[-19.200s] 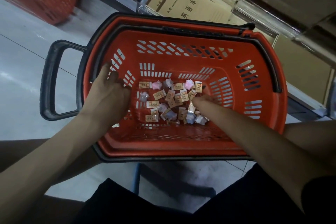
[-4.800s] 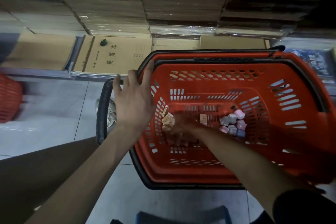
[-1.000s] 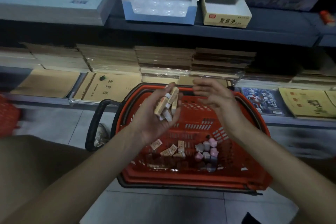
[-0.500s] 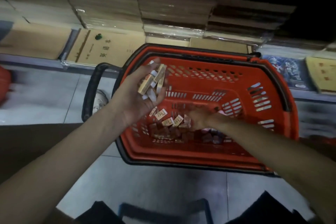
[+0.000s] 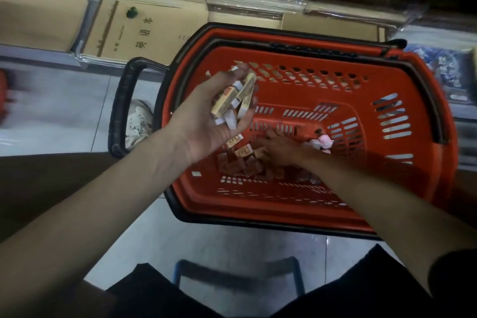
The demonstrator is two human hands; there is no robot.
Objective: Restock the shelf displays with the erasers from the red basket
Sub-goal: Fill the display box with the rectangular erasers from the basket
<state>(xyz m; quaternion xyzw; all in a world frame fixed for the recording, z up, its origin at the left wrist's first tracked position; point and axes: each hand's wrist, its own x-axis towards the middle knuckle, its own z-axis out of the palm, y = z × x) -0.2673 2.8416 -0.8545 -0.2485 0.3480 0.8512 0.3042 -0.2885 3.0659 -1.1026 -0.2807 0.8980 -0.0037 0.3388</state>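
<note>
**Head view, looking down.** In front of the near rim of the red basket (image 5: pixel 258 210), a blue stool frame (image 5: pixel 233 270) stands on the floor tiles.

Above the basket's left rim, the left hand (image 5: pixel 204 124) is turned palm up, with its fingers curled round a handful of erasers (image 5: pixel 233 100).

Down on the basket's floor, the right hand (image 5: pixel 280 147) lies palm down over the loose erasers (image 5: pixel 241 151). Whether its fingers are pinching one cannot be told. A few pink pieces (image 5: pixel 322 141) lie just to the right of that hand.

Beyond the basket's far rim, stacked exercise books (image 5: pixel 129 31) fill a low shelf.

**Step judged to be in hand:** gathering a load for the shelf.

**Technique:**
- Keep the left palm level and cupped.
- Lift only a few erasers at a time with the right hand.
- Lay them side by side in the palm rather than heaping them, since the handful already looks full and could spill.

**Orientation:** the erasers are short blocks.
- In the palm, the sleeved ones point with their long axes from the wrist toward the basket's far rim, slightly fanned.
- On the basket's floor they lie flat at mixed angles.
</note>
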